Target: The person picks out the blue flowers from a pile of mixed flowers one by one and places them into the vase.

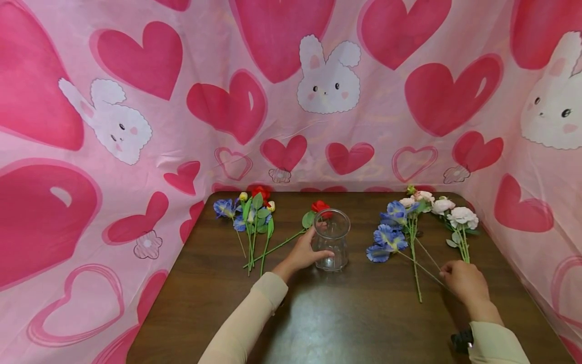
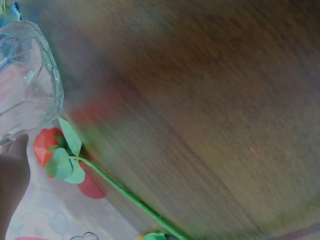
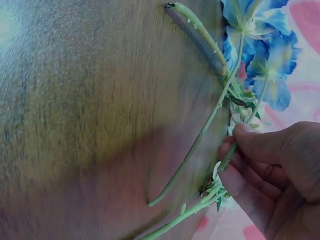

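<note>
My left hand grips the side of a clear glass vase, thumb across its front; the vase stands upright at the table's middle. In the left wrist view, the vase shows at the left edge with part of the hand. My right hand pinches the thin stem of a blue artificial iris between thumb and fingers, as the right wrist view shows at the stem. Another blue iris lies just nearer, its loose stem passing beside the hand.
A red rose lies behind the vase. Red, blue and yellow flowers are grouped at the left. White flowers and pale pink ones lie at the back right. A patterned pink cloth hangs around the brown table.
</note>
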`<state>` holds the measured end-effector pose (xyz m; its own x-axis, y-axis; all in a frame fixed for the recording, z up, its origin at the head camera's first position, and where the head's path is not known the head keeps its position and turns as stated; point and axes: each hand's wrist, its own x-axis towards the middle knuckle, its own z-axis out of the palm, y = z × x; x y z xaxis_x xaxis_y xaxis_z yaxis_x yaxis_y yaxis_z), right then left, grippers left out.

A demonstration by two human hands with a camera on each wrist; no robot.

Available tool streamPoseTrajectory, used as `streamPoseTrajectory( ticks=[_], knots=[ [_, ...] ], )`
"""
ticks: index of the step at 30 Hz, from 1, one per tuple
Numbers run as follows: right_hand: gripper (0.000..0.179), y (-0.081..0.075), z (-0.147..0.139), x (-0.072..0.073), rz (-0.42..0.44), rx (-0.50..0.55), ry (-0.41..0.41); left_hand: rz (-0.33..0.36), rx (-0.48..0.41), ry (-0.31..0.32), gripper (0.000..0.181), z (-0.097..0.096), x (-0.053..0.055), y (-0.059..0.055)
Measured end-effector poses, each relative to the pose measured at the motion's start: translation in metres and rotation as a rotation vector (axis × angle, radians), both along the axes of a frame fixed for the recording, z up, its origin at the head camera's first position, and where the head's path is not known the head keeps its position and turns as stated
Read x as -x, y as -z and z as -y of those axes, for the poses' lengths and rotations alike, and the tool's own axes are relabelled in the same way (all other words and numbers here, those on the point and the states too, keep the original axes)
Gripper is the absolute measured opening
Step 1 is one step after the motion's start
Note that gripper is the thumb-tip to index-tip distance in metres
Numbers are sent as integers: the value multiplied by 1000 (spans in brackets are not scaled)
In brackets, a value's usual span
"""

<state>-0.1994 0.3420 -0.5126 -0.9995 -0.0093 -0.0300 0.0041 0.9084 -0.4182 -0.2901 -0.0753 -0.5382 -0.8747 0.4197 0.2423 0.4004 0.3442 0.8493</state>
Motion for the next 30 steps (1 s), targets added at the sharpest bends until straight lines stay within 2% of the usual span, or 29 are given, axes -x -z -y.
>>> streamPoseTrajectory(
  ticks=[10, 21, 30],
  knots=[
    [12, 1, 1, 2, -49, 25, 70, 9, -11, 12, 85, 1, 0, -1],
    [14, 5, 9, 1, -252, 85, 147, 31, -10, 10, 85, 1, -1, -3],
    [19, -3, 23, 2, -341, 180, 203, 50, 10, -4, 84, 1, -2, -6]
  ],
)
